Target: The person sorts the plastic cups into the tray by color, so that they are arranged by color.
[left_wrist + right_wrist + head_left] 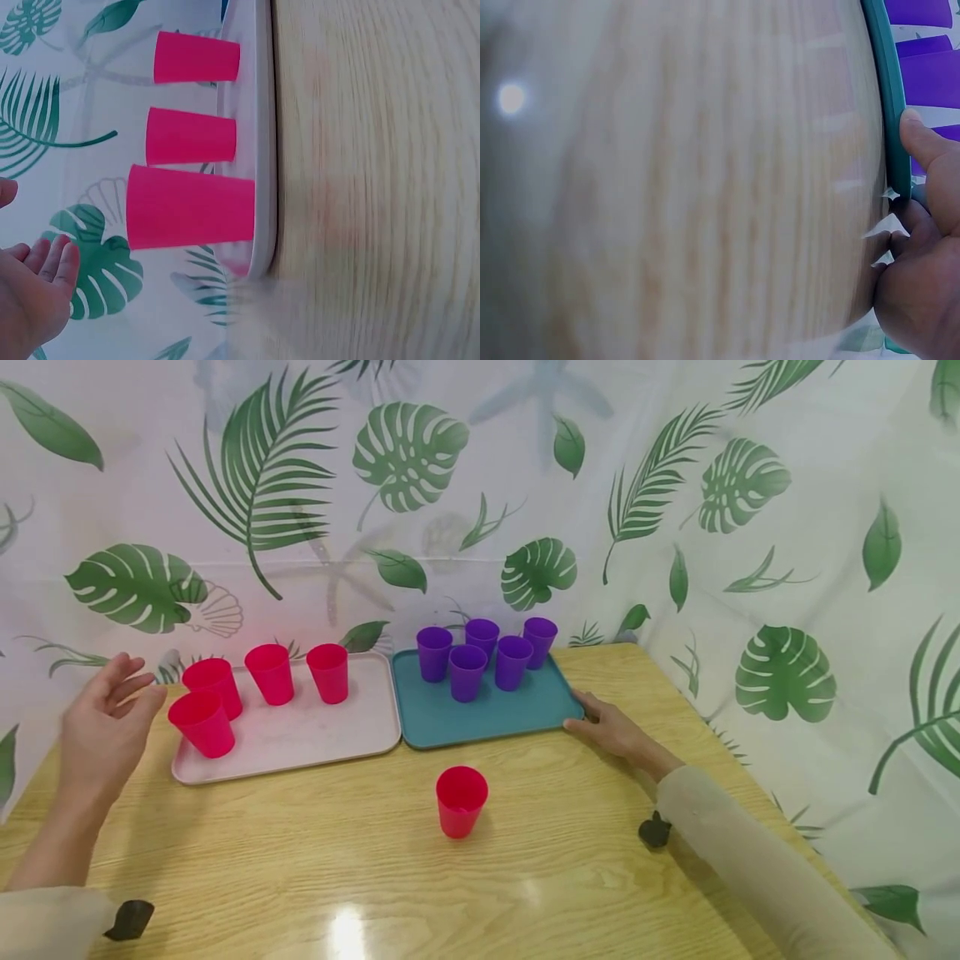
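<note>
My right hand [611, 727] holds the right end of a teal tray [487, 727]. Its thumb lies against the rim in the right wrist view, with the other fingers curled at the outer edge. Several upright purple cups [467, 675] stand on that tray. My left hand [105, 727] is raised at the left end of a white tray [315, 752], its fingers loosely bent around nothing. Beside it, apart from the hand, is a red cup [202, 727] on the white tray, with more red cups [268, 675] behind and to the right. Another red cup [461, 802] stands upright on the table.
Both trays sit side by side on a wooden table [337, 852], their short ends meeting or nearly so. Behind and to the right hangs a white leaf-patterned sheet [480, 468]. The lone red cup stands in front of the teal tray.
</note>
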